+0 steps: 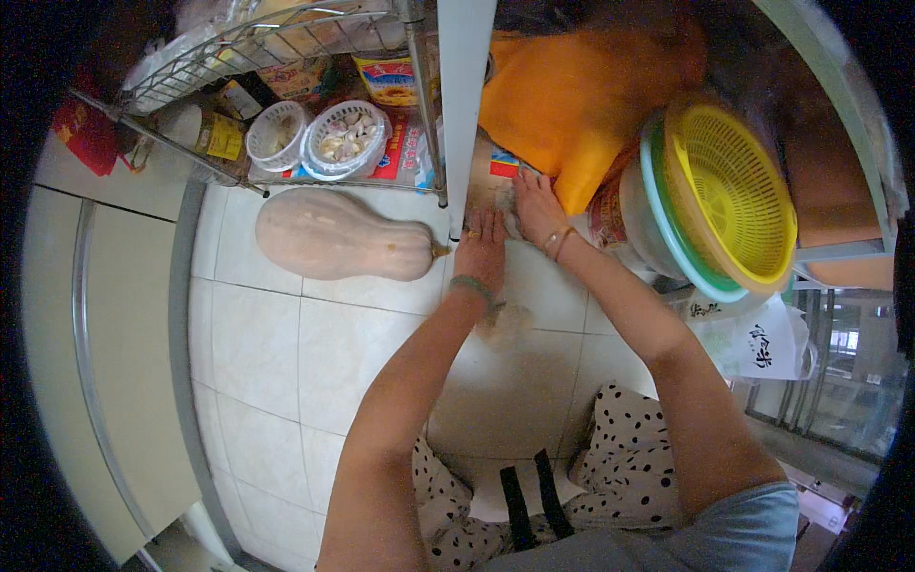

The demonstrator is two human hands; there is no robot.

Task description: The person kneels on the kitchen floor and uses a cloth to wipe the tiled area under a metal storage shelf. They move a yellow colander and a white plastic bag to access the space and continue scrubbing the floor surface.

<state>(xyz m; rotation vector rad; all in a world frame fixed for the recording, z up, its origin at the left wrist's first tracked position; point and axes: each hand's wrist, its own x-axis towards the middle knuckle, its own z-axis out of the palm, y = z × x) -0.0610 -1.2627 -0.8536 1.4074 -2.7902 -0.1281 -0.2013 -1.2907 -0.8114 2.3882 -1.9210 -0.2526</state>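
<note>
**Two bare hands are reaching in beside a white post, low over the tiles**

The person's left hand (479, 255), palm turned down, is stretching its fingers forward beside the foot of the tall white upright post (465, 105). The right hand (539, 212) is bending its fingers at the near edge of a tan, flat-looking package with a red-and-blue patch (484, 181). That package is lying at floor level just right of the post, partly under a draped orange cloth-like covering (562, 105). Whether either hand is gripping it, I cannot tell, since the backs of the hands are hiding the undersides.

Left of the hands, a big pale-beige squash with a narrowed neck (334, 234) is lying on its side on the white tiled floor (357, 357), its stem (short and brownish) pointing toward the post. Beyond it, a white plastic basket of garlic (349, 136) is sitting on a metal wire rack (276, 27). To the right, a yellow plastic colander (739, 181) is leaning steeply, with a light-blue rim (667, 229) showing behind it.
</note>
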